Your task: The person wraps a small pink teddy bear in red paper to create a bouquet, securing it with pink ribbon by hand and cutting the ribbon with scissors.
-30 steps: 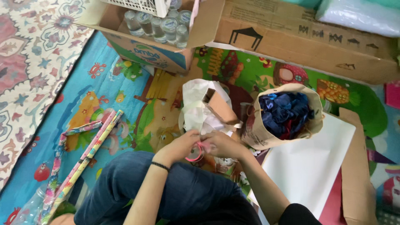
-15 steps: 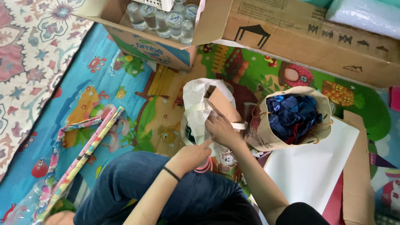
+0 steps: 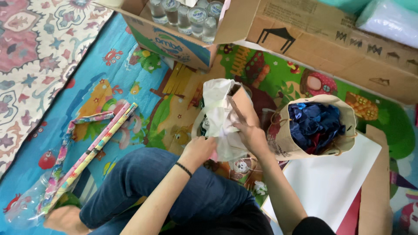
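Observation:
A white plastic bag [image 3: 220, 114] stands on the colourful play mat in front of my knees, with a small brown cardboard box [image 3: 242, 101] poking out of its top. My right hand [image 3: 249, 130] lies flat against the side of that box and the bag. My left hand [image 3: 198, 149] is closed at the bag's lower left edge, with something pink just showing beside its fingers. A black band sits on my left wrist.
A brown paper bag [image 3: 285, 143] full of dark blue cloth stands to the right, on a white sheet [image 3: 331, 182]. An open carton of water bottles [image 3: 174, 41] and a large flat cardboard box [image 3: 331, 43] lie beyond. Rolls of wrapping paper [image 3: 91, 152] lie left.
My hands were together low by my lap a second ago. The right hand has gone up to the box in the white bag, and the left followed to the bag's lower edge.

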